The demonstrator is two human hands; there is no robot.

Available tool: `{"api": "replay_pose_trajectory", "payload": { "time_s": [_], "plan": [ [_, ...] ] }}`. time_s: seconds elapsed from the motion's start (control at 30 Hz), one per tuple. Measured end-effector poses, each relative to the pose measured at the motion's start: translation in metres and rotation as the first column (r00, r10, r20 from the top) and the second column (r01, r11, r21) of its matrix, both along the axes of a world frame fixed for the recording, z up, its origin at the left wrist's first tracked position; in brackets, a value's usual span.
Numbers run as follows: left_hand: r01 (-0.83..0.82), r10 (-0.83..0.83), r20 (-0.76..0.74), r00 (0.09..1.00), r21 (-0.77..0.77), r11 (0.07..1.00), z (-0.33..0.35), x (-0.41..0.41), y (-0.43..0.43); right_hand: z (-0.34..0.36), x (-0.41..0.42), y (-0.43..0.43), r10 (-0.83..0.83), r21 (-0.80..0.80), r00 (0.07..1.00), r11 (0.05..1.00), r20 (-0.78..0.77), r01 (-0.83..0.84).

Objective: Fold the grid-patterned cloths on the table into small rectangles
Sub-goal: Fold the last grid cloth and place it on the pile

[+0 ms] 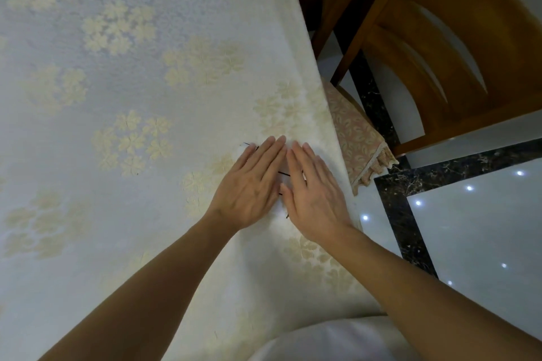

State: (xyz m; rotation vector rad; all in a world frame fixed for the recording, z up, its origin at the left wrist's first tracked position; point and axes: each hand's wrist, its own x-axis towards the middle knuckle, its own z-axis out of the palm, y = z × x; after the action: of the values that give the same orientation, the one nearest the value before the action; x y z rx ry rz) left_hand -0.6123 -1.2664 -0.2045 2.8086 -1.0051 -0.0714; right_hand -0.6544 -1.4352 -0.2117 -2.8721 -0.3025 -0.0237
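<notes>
A small white cloth with thin dark grid lines [282, 182] lies folded near the table's right edge, mostly hidden under both hands. My left hand [252, 184] lies flat on its left part, fingers straight and together. My right hand [313, 190] presses flat on its right part, fingers straight. Only short dark lines and a white strip show between and around the hands.
The table [117, 97] wears a white tablecloth with pale yellow flower clusters. A wooden chair [440, 53] with a patterned cushion [355, 138] stands at the right. Glossy floor tiles with a dark border [396, 214] lie beyond the table's right edge.
</notes>
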Motion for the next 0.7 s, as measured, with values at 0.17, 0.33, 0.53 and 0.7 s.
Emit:
{"api": "replay_pose_trajectory", "payload": {
  "time_s": [0.17,0.33,0.53,0.7],
  "plan": [
    [-0.008,0.014,-0.053,0.999,0.101,0.995,-0.024,0.006,0.005,-0.023,-0.001,0.0,0.038,-0.123,0.988,0.991,-0.151,-0.057],
    [-0.004,0.014,-0.064,0.998,0.147,0.989,-0.028,0.011,0.014,-0.027,-0.007,-0.006,0.029,-0.131,0.986,0.99,-0.163,-0.051],
    [-0.078,0.092,-0.062,0.994,0.201,0.977,-0.02,0.015,0.021,-0.023,-0.017,-0.018,0.003,-0.167,0.981,0.985,-0.196,-0.036],
    [-0.074,0.086,-0.066,0.994,0.163,0.984,-0.025,-0.002,0.015,-0.023,-0.013,-0.025,0.005,-0.149,0.981,0.988,-0.193,-0.035]
  ]
}}
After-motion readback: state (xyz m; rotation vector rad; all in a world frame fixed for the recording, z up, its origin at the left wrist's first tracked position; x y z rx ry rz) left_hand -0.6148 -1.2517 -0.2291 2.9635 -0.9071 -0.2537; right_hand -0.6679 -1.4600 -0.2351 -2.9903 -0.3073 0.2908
